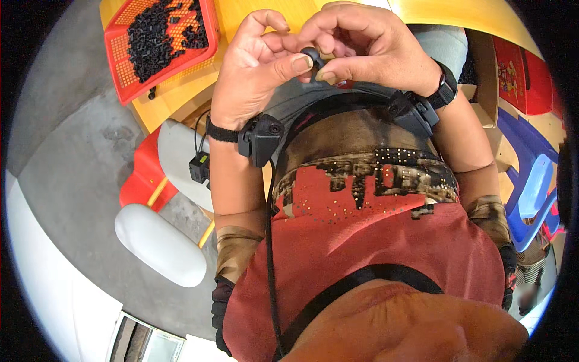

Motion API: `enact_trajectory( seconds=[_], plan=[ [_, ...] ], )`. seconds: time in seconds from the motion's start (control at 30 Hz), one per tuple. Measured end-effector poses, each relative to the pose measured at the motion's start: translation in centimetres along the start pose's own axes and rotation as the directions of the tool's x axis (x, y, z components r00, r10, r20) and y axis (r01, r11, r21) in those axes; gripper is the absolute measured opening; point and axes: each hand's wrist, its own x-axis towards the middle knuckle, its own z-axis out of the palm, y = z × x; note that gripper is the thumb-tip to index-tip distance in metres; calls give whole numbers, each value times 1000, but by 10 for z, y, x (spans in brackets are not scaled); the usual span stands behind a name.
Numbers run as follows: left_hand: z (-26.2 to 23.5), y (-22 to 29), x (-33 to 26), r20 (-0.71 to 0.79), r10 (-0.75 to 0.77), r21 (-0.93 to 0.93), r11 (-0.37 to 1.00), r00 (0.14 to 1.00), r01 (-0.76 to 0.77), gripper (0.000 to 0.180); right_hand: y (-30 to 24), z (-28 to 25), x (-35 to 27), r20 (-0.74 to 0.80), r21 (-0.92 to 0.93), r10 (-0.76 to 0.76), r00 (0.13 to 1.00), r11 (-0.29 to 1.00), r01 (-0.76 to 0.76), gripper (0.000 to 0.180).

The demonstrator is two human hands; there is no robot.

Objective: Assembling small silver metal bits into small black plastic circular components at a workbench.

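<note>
a small black part (313, 56) sits right at the meeting of my two thumbs, caught in my grip from both sides. its rounded end lies against the tip of my left thumb, and the rest reaches over to my right thumb, whose tip touches it a little lower down. my left hand (256, 63) and my right hand (386, 57) are both clamped on it at the fingertips, with the other fingers curled above and behind; i cannot tell just where those touch it. the part is held up in front of my body, near the edge of the yellow table (234, 17).

to the left of my left hand, well apart from the part, a red basket (128, 92) stands on the table, with a heap of black pieces (148, 45) in it. each wrist carries a black device, one on the left (260, 139), one on the right (415, 113). off to my right stands a blue plastic seat (534, 163).
</note>
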Motion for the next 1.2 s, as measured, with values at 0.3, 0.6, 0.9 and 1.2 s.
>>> enact_trajectory(
  seconds=[0.3,0.6,0.9,1.2],
  plan=[
    [-4,-18,3,103,-31,-71,997,994,38,46,18,-22,23,557,-439,-562,611,426,791,34],
    [-5,-33,-2,81,-183,-225,954,980,197,42,15,-16,14,594,-525,-491,637,364,770,26],
    [-9,-43,-10,161,-289,-204,926,944,318,55,17,-2,-4,322,-449,-85,943,863,231,25],
    [-6,-47,-9,88,-226,-321,916,970,242,41,5,-2,2,285,-625,118,951,775,91,22]
  ],
)
